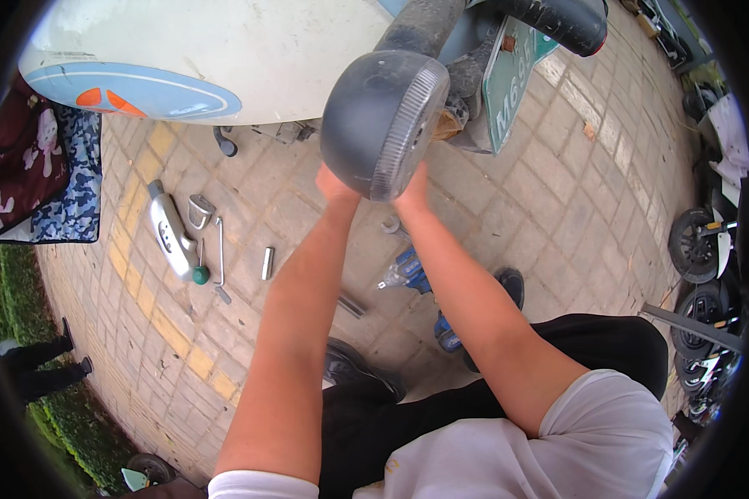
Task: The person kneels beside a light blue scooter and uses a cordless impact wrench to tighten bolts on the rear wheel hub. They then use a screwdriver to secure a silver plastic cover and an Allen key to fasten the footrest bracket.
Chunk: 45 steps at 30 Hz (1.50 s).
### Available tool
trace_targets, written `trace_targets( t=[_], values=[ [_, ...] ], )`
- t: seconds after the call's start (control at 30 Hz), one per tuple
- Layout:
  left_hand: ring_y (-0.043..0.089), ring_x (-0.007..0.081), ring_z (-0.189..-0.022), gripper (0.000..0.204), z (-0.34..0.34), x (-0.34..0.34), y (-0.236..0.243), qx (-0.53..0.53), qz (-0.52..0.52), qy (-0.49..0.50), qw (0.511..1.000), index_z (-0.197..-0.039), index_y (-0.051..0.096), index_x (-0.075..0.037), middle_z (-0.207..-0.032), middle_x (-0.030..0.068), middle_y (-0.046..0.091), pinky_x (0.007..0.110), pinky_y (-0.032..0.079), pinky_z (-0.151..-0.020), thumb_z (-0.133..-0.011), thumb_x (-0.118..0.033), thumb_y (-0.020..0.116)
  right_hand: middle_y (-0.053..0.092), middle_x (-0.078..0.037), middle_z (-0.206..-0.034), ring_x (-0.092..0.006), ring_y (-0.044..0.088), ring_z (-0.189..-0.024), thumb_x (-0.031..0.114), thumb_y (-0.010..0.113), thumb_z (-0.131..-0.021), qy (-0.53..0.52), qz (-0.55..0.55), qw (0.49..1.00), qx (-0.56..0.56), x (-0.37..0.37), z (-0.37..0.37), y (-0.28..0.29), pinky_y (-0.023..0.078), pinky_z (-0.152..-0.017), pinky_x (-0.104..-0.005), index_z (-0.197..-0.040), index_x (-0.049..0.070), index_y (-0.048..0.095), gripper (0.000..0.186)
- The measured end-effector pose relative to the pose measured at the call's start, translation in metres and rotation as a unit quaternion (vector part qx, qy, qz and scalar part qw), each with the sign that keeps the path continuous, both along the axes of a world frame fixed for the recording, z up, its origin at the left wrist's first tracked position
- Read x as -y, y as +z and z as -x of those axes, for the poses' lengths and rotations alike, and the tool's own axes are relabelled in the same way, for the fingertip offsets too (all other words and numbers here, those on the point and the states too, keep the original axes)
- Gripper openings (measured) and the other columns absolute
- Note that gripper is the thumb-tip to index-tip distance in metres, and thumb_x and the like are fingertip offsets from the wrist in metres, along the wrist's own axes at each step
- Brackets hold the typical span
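Both hands, left hand (pixel 334 185) and right hand (pixel 414 188), reach behind the round grey ribbed-lens scooter lamp (pixel 383 122), grip hidden; likely light, brittle plastic, best held by the housing.

Tools (pixel 218 258) on brick pavement (pixel 558 208)

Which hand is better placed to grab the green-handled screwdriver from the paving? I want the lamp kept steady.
Probably the left hand: the screwdriver lies on the person's left, while the right hand is behind the lamp.
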<state>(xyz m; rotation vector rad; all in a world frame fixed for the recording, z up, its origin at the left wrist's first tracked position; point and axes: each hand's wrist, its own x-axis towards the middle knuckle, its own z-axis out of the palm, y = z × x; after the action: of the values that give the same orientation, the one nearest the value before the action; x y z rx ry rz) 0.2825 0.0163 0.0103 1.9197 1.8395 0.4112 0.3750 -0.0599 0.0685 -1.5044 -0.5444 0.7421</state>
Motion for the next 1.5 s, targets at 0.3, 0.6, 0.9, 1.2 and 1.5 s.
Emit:
trace_targets(
  t=[0.3,0.6,0.9,1.2,1.5],
  values=[
    [0.067,0.0313,-0.083,0.032,-0.001,0.001,0.028,-0.015,0.026,-0.017,0.999,-0.087,0.072,-0.013,-0.084,0.0106,0.071,0.041,0.051,-0.073,-0.075,-0.042,0.069,0.067,-0.009,-0.076,-0.0145,0.06,-0.066,0.01,0.067,-0.082,-0.035,-0.087,0.994,-0.06,-0.015,0.005,-0.04,0.048,-0.063,-0.0297,-0.095,-0.002,0.068,0.018],
    [0.067,0.0299,-0.083,0.035,-0.001,0.0,0.032,-0.009,0.043,-0.018,0.999,-0.087,0.072,-0.013,-0.084,0.0102,0.071,0.04,0.052,-0.074,-0.074,-0.046,0.071,0.065,-0.02,-0.077,-0.0288,0.065,-0.07,0.026,0.063,-0.088,-0.015,0.004,0.995,0.103,-0.024,0.0,-0.054,0.048,-0.066,-0.0377,-0.088,-0.005,0.066,0.031],
    [0.067,0.0299,-0.086,0.037,-0.003,0.002,0.038,0.002,0.042,-0.01,0.999,-0.09,0.072,-0.012,-0.088,0.0102,0.071,0.04,0.052,-0.075,-0.074,-0.046,0.07,0.064,-0.024,-0.075,-0.0359,0.065,-0.075,0.029,0.06,-0.089,-0.057,-0.029,0.979,0.191,-0.014,0.008,-0.022,0.048,-0.069,-0.0401,-0.084,-0.005,0.064,0.034],
    [0.067,0.0307,-0.085,0.038,-0.002,0.002,0.042,0.008,0.04,-0.008,0.999,-0.088,0.072,-0.011,-0.087,0.0116,0.071,0.04,0.051,-0.074,-0.073,-0.046,0.072,0.063,-0.023,-0.072,-0.0345,0.063,-0.067,0.031,0.059,-0.089,-0.02,0.065,0.991,0.117,-0.023,0.004,-0.027,0.045,-0.063,-0.0414,-0.075,-0.006,0.062,0.039],
    [0.066,0.0287,-0.082,0.042,0.018,-0.001,0.047,0.073,0.072,-0.148,0.984,-0.098,0.069,-0.002,-0.087,0.0165,0.069,0.037,0.051,-0.075,-0.076,-0.039,0.074,0.063,-0.015,-0.064,-0.0258,0.058,-0.052,0.037,0.063,-0.086,0.199,0.249,0.945,0.065,0.023,-0.042,-0.026,0.045,-0.053,-0.0368,-0.071,-0.003,0.064,0.043]
  ],
)
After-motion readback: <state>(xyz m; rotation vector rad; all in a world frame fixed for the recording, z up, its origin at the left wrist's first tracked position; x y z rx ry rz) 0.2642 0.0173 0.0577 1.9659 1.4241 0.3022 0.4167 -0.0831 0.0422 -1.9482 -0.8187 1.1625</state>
